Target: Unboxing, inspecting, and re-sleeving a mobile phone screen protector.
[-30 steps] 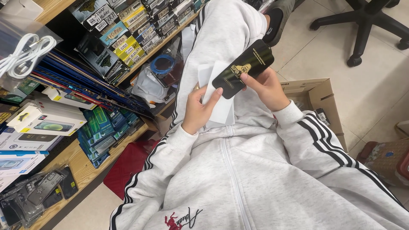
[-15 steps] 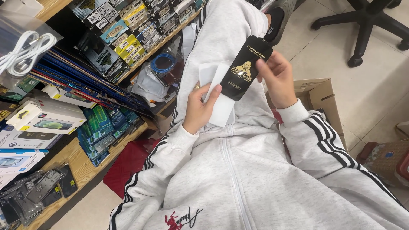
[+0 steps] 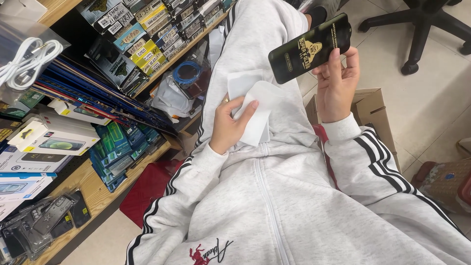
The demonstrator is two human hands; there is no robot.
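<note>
Since a moment ago the right hand (image 3: 337,88) has lifted the flat black rectangular screen-protector pack with gold print (image 3: 310,47) away from the lap toward the upper right of the frame, so the pack no longer overlaps the white sheets; it now sits tilted, pinched between thumb and fingers along its lower edge. That separation leaves the left hand (image 3: 228,125) alone with the thin white paper wipe (image 3: 257,115), its fingers closed over it and pressing it against the grey tracksuit leg (image 3: 255,44) at frame centre, roughly where it was before. At the left of the frame, wooden shelves (image 3: 93,191) carry boxed phone accessories, and a coiled white cable (image 3: 27,61) lies at the upper left. A brown cardboard box (image 3: 370,105) stands just right of the raised wrist.
</note>
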